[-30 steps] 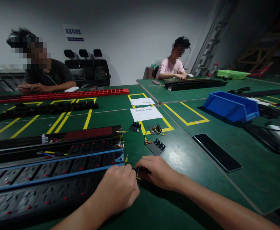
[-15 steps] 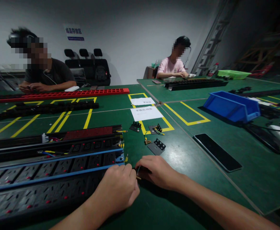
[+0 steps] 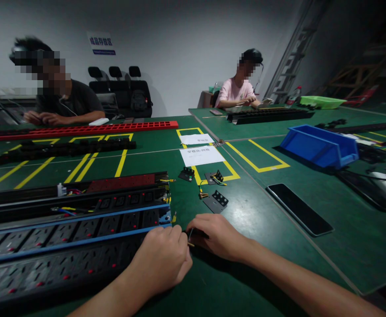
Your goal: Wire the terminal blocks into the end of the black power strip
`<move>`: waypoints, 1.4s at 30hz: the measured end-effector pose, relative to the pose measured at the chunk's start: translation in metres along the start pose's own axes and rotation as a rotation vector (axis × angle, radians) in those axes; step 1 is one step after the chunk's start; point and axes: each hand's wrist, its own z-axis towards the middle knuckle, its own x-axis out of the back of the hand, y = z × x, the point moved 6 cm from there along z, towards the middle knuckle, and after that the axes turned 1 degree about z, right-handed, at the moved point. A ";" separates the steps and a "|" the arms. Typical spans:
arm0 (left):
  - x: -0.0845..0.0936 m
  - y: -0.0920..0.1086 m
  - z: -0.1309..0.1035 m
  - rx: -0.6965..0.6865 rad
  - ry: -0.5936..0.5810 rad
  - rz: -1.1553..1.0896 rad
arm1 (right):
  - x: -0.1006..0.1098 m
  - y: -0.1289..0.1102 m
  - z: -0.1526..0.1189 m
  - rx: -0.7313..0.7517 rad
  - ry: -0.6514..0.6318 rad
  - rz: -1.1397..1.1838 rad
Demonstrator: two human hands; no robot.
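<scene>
My left hand is closed at the right end of the nearest black socket strip, its fingertips hidden. Close beside it, my right hand has its fingers curled round a small dark part, mostly hidden. A thin brass-coloured piece shows between the two hands. Behind the nearest strip lies a blue-edged socket strip, with more strips beyond. Black metal brackets lie on the green table past my hands, with small screws and a yellow-green wire near them.
A phone lies to the right, with a blue bin behind it. Paper labels and yellow tape outlines mark the table. Across it, one person sits at the left and another further right, beside a long red frame and black rails.
My two hands have hardly moved. The person at the right has shifted their hands and now lifts a small light object slightly.
</scene>
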 end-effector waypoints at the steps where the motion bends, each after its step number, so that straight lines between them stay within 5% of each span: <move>1: 0.000 0.000 0.000 -0.002 0.002 0.002 | 0.000 0.000 0.000 0.000 -0.002 0.004; 42: 0.003 0.001 0.000 -0.011 0.075 0.016 | -0.002 0.001 0.001 -0.023 -0.024 -0.007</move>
